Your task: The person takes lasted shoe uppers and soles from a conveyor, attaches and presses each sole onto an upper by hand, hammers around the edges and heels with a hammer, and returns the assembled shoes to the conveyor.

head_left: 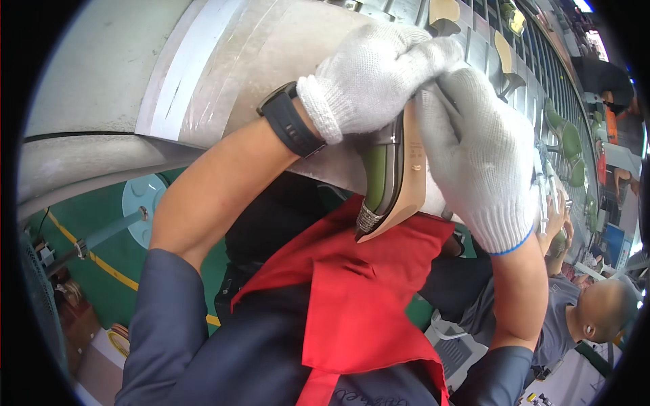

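A pointed shoe (pixel 379 177) in green and dark brown hangs toe-down over the table edge, its tan sole turned to the right. A sparkling band crosses it near the toe. My left hand (pixel 382 78), in a white knit glove, is closed round the heel end from the left. On the other side my right hand (pixel 482 145), gloved likewise, grips the same end with its fingers bent toward the left hand. The heel itself is hidden behind the gloves.
Beyond my hands runs a roller conveyor (pixel 542 51) carrying several green shoes (pixel 567 135) and tan-soled shoes (pixel 504 54). A worktable (pixel 271 47) lies at the upper left. At the right, a co-worker (pixel 562 308) works beside the conveyor. A light blue round stool (pixel 139 196) stands lower left.
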Demonstrator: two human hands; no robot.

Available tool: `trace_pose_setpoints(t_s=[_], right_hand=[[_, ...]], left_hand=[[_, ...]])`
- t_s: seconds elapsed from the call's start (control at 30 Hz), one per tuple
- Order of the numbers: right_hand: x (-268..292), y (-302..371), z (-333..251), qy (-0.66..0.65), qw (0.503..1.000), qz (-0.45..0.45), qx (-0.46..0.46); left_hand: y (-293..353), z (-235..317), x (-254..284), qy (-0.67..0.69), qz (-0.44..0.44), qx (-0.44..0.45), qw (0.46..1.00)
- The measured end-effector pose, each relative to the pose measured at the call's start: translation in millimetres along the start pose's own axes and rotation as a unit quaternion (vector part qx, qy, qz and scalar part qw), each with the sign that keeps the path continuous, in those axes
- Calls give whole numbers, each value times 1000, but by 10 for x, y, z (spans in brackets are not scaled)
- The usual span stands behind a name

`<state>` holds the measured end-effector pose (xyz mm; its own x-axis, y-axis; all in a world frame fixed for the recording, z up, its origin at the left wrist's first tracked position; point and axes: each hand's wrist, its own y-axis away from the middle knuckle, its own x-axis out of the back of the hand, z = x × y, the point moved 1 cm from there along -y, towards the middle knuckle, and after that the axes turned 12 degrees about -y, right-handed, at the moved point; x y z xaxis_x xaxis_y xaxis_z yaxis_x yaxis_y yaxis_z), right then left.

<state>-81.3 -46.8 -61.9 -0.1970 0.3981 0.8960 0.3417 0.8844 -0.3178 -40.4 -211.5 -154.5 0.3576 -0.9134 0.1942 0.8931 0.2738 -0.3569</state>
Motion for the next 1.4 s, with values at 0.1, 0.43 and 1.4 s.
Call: trace_pose_setpoints(t_s=[0.1, 0.43, 1.4], right_hand=[[-73, 7, 67, -20, 999, 11, 29], [-90, 234, 135, -461, 822, -24, -334], [-120, 360, 169, 12, 998, -29, 46]], left_hand=[[15, 14, 44, -12, -33, 29, 999], [-16, 32, 34, 53, -16, 14, 998], [1447, 42, 335, -363, 68, -220, 903]])
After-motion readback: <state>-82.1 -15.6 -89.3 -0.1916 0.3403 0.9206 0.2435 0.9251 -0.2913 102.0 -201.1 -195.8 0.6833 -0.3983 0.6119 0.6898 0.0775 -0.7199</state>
